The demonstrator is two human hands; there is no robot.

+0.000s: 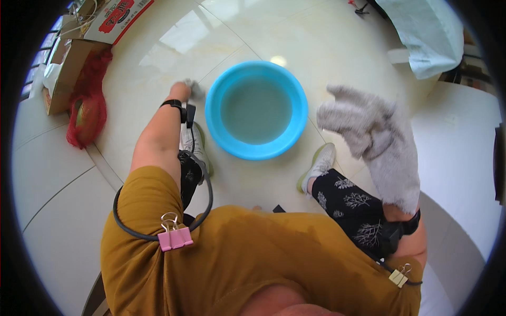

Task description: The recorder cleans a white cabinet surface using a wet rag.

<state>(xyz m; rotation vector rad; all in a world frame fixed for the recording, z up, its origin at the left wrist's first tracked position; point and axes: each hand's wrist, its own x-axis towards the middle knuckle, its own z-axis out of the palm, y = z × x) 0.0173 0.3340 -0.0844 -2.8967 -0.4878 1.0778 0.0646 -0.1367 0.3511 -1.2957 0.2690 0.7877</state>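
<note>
A round blue plastic basin [213, 132] stands on the tiled floor before me, holding cloudy grey water [257, 112]. To its left, my left hand [181, 91] is down low, closed around a small grey cloth [194, 90] that shows beyond the fingers. A larger grey terry towel [379, 142] hangs in loose folds on the right, over my right hand. Only the right wrist [395, 214] shows below the towel, so the fingers are hidden. Both wrists wear black straps with cabled devices.
A cardboard box [65, 75] and a red mesh bag [89, 118] with a large melon-like item sit at the left. White rounded furniture [454, 130] flanks my right side, with a pale blue cloth or sheet [431, 35] above it. My shoes [320, 166] straddle the basin's near side.
</note>
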